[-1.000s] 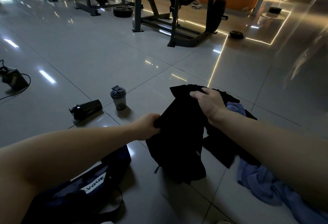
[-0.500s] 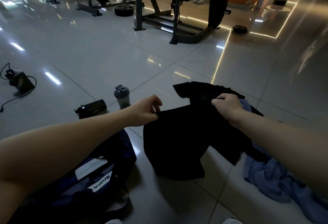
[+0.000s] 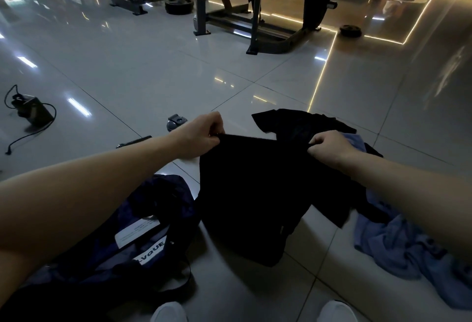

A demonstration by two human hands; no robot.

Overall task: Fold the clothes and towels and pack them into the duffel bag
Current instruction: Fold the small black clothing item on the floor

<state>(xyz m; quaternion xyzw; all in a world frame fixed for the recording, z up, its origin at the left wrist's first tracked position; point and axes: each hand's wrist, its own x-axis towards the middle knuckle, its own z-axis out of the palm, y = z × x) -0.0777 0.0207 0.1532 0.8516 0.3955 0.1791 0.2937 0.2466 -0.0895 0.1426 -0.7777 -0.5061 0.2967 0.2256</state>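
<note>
Both hands have drawn apart since a second ago, and the black shirt [image 3: 255, 194] that was bunched between them now hangs with its top edge pulled flat across the centre of the frame. My left hand [image 3: 201, 135] pinches one end of that edge between thumb and curled fingers, and my right hand [image 3: 329, 146] pinches the other end the same way. The shirt's lower part sags to the floor at lower centre, just beside the bag [image 3: 153, 214] slumped at lower left.

I see two risks. Each grip holds only a narrow bit of hem, so a sharp shake could pull one corner free and collapse the spread. The trailing bottom could also drag on the tiles or catch the bag's strap if I swing it left.

By my count there is one held shirt and one more black top [image 3: 293, 122] lying behind it, though in this dim light I cannot tell where one dark piece ends. There is also one blue cloth [image 3: 398, 242] at lower right, one bag, and two bottles: an upright bottle [image 3: 176, 121] and a lying bottle [image 3: 135, 141] left of centre.
</note>
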